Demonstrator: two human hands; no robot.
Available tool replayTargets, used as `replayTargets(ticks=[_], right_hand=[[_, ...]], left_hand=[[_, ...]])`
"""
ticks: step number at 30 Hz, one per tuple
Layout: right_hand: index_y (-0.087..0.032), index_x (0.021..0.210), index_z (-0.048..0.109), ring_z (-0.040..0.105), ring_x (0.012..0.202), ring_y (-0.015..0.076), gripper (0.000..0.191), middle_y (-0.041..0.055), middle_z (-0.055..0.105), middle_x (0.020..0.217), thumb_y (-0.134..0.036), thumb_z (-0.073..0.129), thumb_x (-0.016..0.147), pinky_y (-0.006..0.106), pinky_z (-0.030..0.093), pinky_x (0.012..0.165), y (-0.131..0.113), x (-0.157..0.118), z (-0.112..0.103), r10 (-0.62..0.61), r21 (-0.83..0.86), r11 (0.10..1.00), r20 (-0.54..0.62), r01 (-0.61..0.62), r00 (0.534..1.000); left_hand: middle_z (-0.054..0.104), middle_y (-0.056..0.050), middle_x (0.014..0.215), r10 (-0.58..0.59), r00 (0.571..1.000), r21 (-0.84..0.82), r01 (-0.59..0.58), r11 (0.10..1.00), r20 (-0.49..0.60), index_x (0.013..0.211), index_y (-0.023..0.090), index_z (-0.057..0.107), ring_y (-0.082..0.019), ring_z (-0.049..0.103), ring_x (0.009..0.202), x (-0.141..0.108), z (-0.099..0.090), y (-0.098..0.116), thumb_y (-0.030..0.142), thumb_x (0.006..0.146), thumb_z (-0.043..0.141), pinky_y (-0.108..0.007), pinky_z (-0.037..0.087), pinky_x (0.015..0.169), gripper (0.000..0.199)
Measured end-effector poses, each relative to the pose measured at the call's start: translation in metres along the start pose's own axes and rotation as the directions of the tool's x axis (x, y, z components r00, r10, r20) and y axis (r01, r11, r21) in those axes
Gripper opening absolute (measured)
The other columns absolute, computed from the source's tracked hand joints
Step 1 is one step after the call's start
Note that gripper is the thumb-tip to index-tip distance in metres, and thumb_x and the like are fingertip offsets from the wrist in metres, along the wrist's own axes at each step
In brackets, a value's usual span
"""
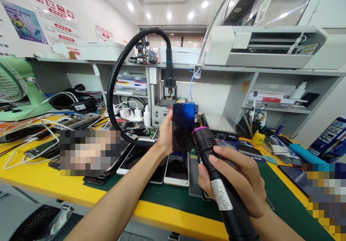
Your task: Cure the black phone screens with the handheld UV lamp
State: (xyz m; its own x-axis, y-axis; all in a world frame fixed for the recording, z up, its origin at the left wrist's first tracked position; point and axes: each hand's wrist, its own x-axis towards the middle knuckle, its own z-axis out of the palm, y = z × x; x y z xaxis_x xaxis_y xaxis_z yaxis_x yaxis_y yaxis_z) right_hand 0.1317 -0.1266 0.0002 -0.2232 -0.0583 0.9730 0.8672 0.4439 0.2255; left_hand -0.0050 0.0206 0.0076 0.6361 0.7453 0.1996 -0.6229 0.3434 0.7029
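Observation:
My left hand grips a dark smartphone upright by its left edge, above the bench. Blue light glows across the phone's upper part. In my right hand is a thick black flashlight with a purple ring at its head and a white label on its barrel. Its head points up and left, close to the phone's right edge. Below the phone, a white-framed phone lies on the green mat, beside a grey perforated tray.
A hot-air station stands behind, its black hose arching up on the left. Stacked devices and white cables crowd the left side. A green fan is far left. On the right are a yellow bottle and brushes; a large machine sits on the shelf.

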Motion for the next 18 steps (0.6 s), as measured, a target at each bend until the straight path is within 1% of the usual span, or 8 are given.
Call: replayTargets(ticks=[4, 7, 9, 14, 18], right_hand=[[-0.015, 0.097, 0.069, 0.071, 0.088, 0.0143, 0.022, 0.0076, 0.071, 0.104, -0.02, 0.081, 0.079, 0.025, 0.061, 0.081, -0.0025, 0.0001, -0.0027, -0.008, -0.007, 1.0, -0.007, 0.008, 1.0], [-0.015, 0.099, 0.069, 0.071, 0.089, 0.0151, 0.027, 0.0076, 0.071, 0.105, -0.018, 0.082, 0.076, 0.026, 0.061, 0.082, -0.0047, 0.0004, -0.0049, 0.028, -0.009, 1.0, 0.043, -0.028, 0.999], [-0.014, 0.098, 0.069, 0.071, 0.09, 0.0156, 0.027, 0.0084, 0.071, 0.105, -0.016, 0.083, 0.075, 0.026, 0.061, 0.083, -0.0059, 0.0006, -0.0059, 0.03, 0.006, 1.0, 0.047, -0.031, 0.998], [-0.016, 0.099, 0.069, 0.071, 0.09, 0.0161, 0.028, 0.0075, 0.071, 0.106, -0.016, 0.083, 0.075, 0.028, 0.062, 0.082, -0.0071, -0.0003, -0.0064, 0.041, 0.013, 0.999, 0.055, -0.041, 0.998], [-0.015, 0.099, 0.07, 0.071, 0.091, 0.016, 0.027, 0.0078, 0.071, 0.106, -0.016, 0.083, 0.075, 0.027, 0.061, 0.083, -0.0074, 0.0001, -0.0072, 0.044, 0.013, 0.999, 0.057, -0.045, 0.997]], left_hand=[[0.077, -0.015, 0.106, -0.045, 0.999, -0.036, 0.046, 0.998, 0.015, 0.124, 0.009, 0.07, -0.033, 0.073, 0.102, -0.0004, -0.0021, 0.0009, 0.065, 0.092, 0.052, -0.043, 0.054, 0.095, 0.067], [0.077, -0.016, 0.105, -0.072, 0.997, -0.047, 0.072, 0.996, -0.004, 0.125, 0.009, 0.069, -0.034, 0.073, 0.101, -0.0023, 0.0011, 0.0021, 0.064, 0.093, 0.05, -0.044, 0.054, 0.094, 0.067], [0.077, -0.016, 0.104, -0.089, 0.996, -0.048, 0.088, 0.995, -0.023, 0.125, 0.008, 0.069, -0.034, 0.073, 0.1, -0.0036, 0.004, 0.0029, 0.065, 0.093, 0.048, -0.044, 0.055, 0.093, 0.069], [0.077, -0.017, 0.105, -0.088, 0.996, -0.044, 0.088, 0.995, 0.01, 0.126, 0.009, 0.069, -0.034, 0.073, 0.1, -0.0039, 0.0057, 0.0021, 0.065, 0.094, 0.046, -0.045, 0.055, 0.092, 0.069], [0.076, -0.019, 0.111, -0.071, 0.997, -0.005, 0.071, 0.997, 0.018, 0.125, 0.007, 0.07, -0.034, 0.074, 0.096, -0.0028, 0.0051, -0.001, 0.069, 0.093, 0.044, -0.045, 0.056, 0.09, 0.074]])
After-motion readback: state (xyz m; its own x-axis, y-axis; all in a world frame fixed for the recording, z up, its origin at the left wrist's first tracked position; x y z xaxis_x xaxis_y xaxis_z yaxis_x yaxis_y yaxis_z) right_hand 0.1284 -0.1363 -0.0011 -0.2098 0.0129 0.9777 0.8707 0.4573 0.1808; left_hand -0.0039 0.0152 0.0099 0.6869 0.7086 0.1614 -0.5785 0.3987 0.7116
